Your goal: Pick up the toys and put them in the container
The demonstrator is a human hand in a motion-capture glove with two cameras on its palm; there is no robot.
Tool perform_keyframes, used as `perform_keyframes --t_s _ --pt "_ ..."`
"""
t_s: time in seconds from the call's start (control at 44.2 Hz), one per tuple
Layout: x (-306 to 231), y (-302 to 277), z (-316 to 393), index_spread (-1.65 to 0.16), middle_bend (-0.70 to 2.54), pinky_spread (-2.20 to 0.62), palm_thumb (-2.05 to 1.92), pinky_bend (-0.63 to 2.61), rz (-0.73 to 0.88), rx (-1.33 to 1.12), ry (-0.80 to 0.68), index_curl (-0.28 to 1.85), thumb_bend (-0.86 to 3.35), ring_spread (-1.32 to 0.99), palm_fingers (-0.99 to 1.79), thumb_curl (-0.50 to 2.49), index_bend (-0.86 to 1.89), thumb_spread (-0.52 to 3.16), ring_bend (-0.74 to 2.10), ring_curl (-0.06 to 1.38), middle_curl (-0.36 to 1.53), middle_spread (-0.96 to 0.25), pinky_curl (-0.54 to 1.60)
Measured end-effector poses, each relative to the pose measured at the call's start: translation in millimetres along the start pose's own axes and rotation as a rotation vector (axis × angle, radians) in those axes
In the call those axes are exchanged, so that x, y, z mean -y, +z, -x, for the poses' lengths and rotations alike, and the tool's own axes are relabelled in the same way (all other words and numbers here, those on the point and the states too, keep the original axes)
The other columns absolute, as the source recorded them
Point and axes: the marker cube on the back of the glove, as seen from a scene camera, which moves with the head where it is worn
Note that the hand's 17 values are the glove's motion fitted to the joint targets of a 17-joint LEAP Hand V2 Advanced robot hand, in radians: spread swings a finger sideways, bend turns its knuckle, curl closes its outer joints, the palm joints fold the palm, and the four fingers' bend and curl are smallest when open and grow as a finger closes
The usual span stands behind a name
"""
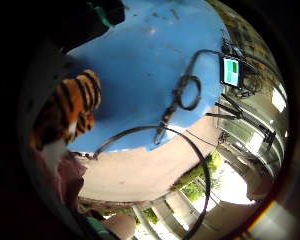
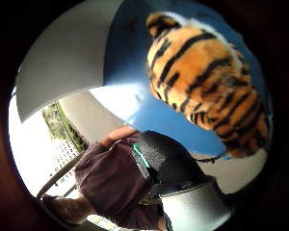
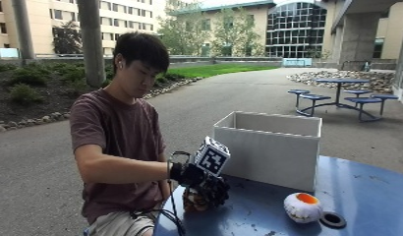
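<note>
A striped orange-and-black tiger plush [image 3: 192, 201] sits at the near left edge of the round blue table [image 3: 359, 191]. My gloved right hand [image 3: 207, 186] is on top of it, fingers curled down round it. The plush fills much of the thumb side palm view [image 2: 207, 82] and shows at the edge of the little finger side palm view [image 1: 70, 110]. The white open box [image 3: 270, 147] stands on the table just behind and to the right of the hand; its wall [image 2: 67, 53] is close by. A white round toy with an orange opening [image 3: 302, 207] lies in front of the box.
A small black ring [image 3: 332, 220] lies beside the white toy. A black cable with a loop [image 1: 187, 92] runs across the blue tabletop [image 1: 140, 55] toward a small device with a green screen [image 1: 231, 71]. My torso is close to the table's left edge.
</note>
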Motion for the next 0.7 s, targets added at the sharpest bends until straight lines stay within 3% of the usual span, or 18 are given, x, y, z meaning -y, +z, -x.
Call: perform_keyframes --t_s 0.045,0.091,0.113,0.136,0.204,0.226,0.249,0.385,0.408,0.43,0.453,0.476,0.521,0.544,0.611,0.634,0.702 --pt "8 12 8 -0.09 0.34 -0.02 0.06 0.89 -0.003 0.013 -0.014 0.06 0.01 -0.12 0.05 0.35 -0.07 1.24 0.91 0.4 0.43 0.01 0.37" --pt "13 19 12 -0.08 0.58 -0.13 0.16 0.91 -0.036 0.011 -0.004 0.01 0.08 -0.21 0.45 0.37 -0.11 1.32 1.12 0.42 0.49 -0.03 0.34" --pt "15 20 13 -0.07 0.54 -0.11 0.15 0.86 -0.056 0.014 0.002 0.01 0.07 -0.21 0.28 0.37 -0.08 1.31 1.1 0.39 0.47 -0.03 0.31" --pt "15 22 13 -0.08 0.68 -0.22 0.22 1.0 -0.077 0.018 0.006 0.01 0.12 -0.25 0.65 0.38 -0.07 1.37 1.21 0.45 0.54 -0.06 0.37" --pt "16 23 13 -0.09 0.86 -0.35 0.37 0.94 -0.119 0.025 0.007 -0.01 0.22 -0.28 1.13 0.41 0.12 1.46 1.25 0.42 0.57 -0.09 0.29" --pt "17 24 13 -0.08 0.8 -0.35 0.33 0.98 -0.125 0.029 0.002 -0.03 0.19 -0.29 0.84 0.39 -0.04 1.45 1.26 0.43 0.56 -0.1 0.32" --pt "17 24 13 -0.1 0.93 -0.39 0.44 0.91 -0.126 0.034 -0.005 0.06 0.26 -0.28 1.27 0.42 0.27 1.5 1.3 0.48 0.61 -0.11 0.33" --pt "26 22 11 -0.1 1.09 -0.42 0.61 0.7 -0.103 0.113 -0.064 0.2 0.4 -0.29 1.41 0.47 0.74 1.61 1.2 0.47 0.66 -0.14 0.31" --pt "28 21 11 -0.09 1.06 -0.39 0.64 0.66 -0.1 0.126 -0.076 0.25 0.43 -0.51 1.57 0.48 0.9 1.63 2.1 0.84 0.65 -0.13 0.3" --pt "30 20 10 -0.08 1.17 -0.34 0.68 0.81 -0.095 0.137 -0.088 0.31 0.46 -0.24 1.2 0.49 1.09 1.65 0.82 0.37 0.68 -0.13 0.35" --pt "32 18 9 -0.06 0.83 -0.28 0.71 0.92 -0.087 0.145 -0.1 0.36 0.49 -0.2 1.08 0.5 1.23 1.65 0.93 0.49 0.59 -0.15 0.38" --pt "33 16 9 -0.05 1.03 -0.22 0.74 0.85 -0.077 0.152 -0.111 0.35 0.52 -0.22 1.21 0.52 1.22 1.66 0.86 0.49 0.64 -0.16 0.34" --pt "36 10 7 -0.02 0.99 -0.18 0.81 0.85 -0.053 0.163 -0.128 0.4 0.57 -0.26 1.17 0.55 1.28 1.64 0.84 0.5 0.61 -0.15 0.35" --pt "37 6 7 -0.01 1.45 -0.17 0.83 0.95 -0.04 0.169 -0.134 0.44 0.59 -0.28 1.03 0.56 1.38 1.63 0.91 0.51 0.97 -0.27 0.39" --pt "37 -10 3 0.03 2.54 -0.14 0.86 0.76 -0.008 0.18 -0.142 0.42 0.61 -0.34 1.32 0.61 1.24 1.6 0.96 0.5 1.35 -0.4 0.34" --pt "36 -17 1 0.05 1.22 -0.13 0.86 0.88 -0.006 0.188 -0.145 0.46 0.58 -0.35 1.0 0.62 1.36 1.52 1.18 0.57 1.07 -0.35 0.38" --pt "31 -50 0 0.05 1.1 -0.12 0.78 0.86 -0.043 0.236 -0.149 0.46 0.49 -0.37 1.05 0.64 1.33 1.42 1.28 0.59 1.05 -0.33 0.36"
